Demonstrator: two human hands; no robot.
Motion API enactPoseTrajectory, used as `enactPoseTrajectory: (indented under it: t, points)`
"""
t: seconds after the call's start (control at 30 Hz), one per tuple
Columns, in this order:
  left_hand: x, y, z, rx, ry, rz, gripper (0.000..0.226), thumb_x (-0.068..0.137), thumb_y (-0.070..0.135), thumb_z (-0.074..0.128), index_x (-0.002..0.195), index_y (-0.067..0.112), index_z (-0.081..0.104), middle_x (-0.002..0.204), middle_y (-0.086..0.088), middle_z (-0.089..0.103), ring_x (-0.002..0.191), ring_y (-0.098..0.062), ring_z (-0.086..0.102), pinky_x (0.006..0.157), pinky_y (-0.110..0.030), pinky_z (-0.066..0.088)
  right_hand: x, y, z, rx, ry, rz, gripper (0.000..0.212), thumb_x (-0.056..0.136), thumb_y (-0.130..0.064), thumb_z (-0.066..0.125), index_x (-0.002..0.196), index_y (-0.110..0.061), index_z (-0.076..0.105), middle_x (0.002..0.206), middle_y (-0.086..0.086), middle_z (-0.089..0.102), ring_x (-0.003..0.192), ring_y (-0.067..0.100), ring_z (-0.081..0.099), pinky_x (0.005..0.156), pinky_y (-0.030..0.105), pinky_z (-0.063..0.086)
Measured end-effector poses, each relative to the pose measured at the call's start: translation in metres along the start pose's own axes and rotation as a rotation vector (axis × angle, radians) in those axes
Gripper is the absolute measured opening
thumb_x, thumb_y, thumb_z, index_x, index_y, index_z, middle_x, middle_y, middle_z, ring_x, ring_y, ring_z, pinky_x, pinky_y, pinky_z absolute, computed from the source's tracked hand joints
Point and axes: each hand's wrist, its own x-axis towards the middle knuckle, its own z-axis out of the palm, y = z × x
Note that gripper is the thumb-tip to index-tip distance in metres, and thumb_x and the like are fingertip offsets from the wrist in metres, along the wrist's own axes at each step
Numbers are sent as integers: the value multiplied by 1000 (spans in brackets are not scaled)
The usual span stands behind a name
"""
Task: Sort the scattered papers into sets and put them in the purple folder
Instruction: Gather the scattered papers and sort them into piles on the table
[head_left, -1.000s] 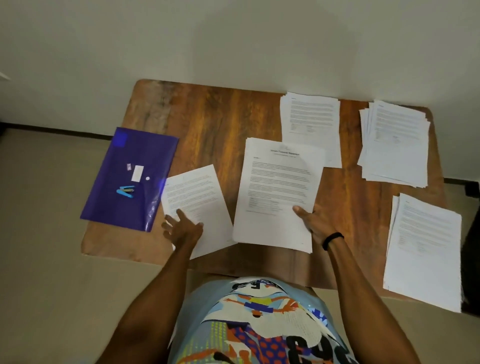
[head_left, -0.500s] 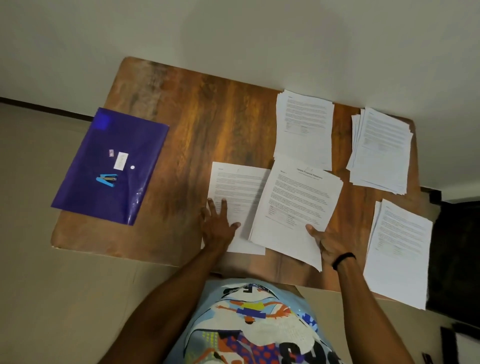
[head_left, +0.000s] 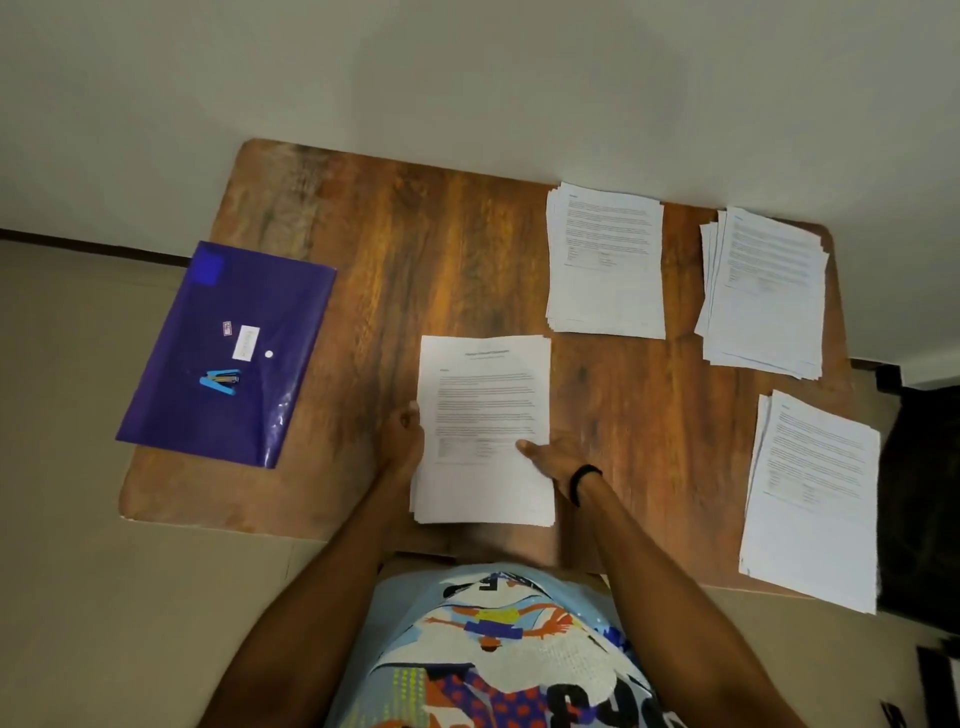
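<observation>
A stack of printed papers (head_left: 485, 410) lies at the near middle of the wooden table (head_left: 395, 270). My left hand (head_left: 405, 441) grips its left edge, fingers tucked beneath the sheets. My right hand (head_left: 550, 457) grips the lower right side, thumb on top of the page. The purple folder (head_left: 228, 312) lies closed at the table's left edge. Three other paper piles sit to the right: one at the back middle (head_left: 605, 260), one at the back right (head_left: 766, 291), one at the near right (head_left: 813, 499).
A small blue stapler (head_left: 222, 381) and a white label (head_left: 246, 342) rest on the folder. The folder and the near right pile overhang the table's edges. A wall runs behind the table and a dark object (head_left: 919, 499) stands at the right.
The two separate papers have been brought together into one squared stack. Both hands moved from resting on the sheets to holding the stack's sides.
</observation>
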Motion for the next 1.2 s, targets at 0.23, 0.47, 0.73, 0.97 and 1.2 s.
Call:
enactPoseTrajectory:
  t: [0.23, 0.47, 0.73, 0.97, 1.2]
  points:
    - [-6, -17, 22, 158, -91, 130, 64, 99, 32, 60, 152, 20, 27, 152, -5, 40, 137, -30, 44, 112, -40, 38, 19, 4, 36, -313, 230, -46, 44, 92, -31, 69, 130, -14, 57, 126, 4, 66, 115, 26, 63, 97, 39, 53]
    - [-6, -20, 29, 229, 14, 133, 71, 94, 24, 67, 152, 20, 27, 150, -9, 35, 133, -31, 45, 106, -41, 43, 28, -7, 55, -498, 401, 8, 77, 79, -41, 78, 136, -9, 37, 135, 13, 39, 123, 33, 45, 100, 47, 49]
    - [-2, -15, 30, 337, 6, 120, 69, 94, 25, 68, 151, 17, 30, 150, -13, 33, 132, -33, 45, 104, -41, 45, 41, -20, 28, -89, 290, 103, 73, 67, -51, 79, 122, -8, 57, 115, 8, 69, 100, 24, 68, 89, 42, 59]
    - [3, -19, 34, 369, 38, 128, 70, 91, 27, 72, 148, 19, 33, 147, -13, 38, 130, -34, 46, 103, -43, 46, 58, -3, 12, -74, 143, 147, 44, 67, -46, 83, 103, -23, 73, 111, 2, 71, 94, 22, 70, 86, 39, 60]
    - [9, -23, 39, 338, 47, 124, 73, 88, 26, 74, 147, 21, 32, 148, -12, 37, 132, -34, 45, 104, -45, 48, 32, -25, 28, 219, 85, 102, 78, 62, -31, 92, 125, -16, 48, 113, 8, 70, 95, 28, 73, 81, 49, 61]
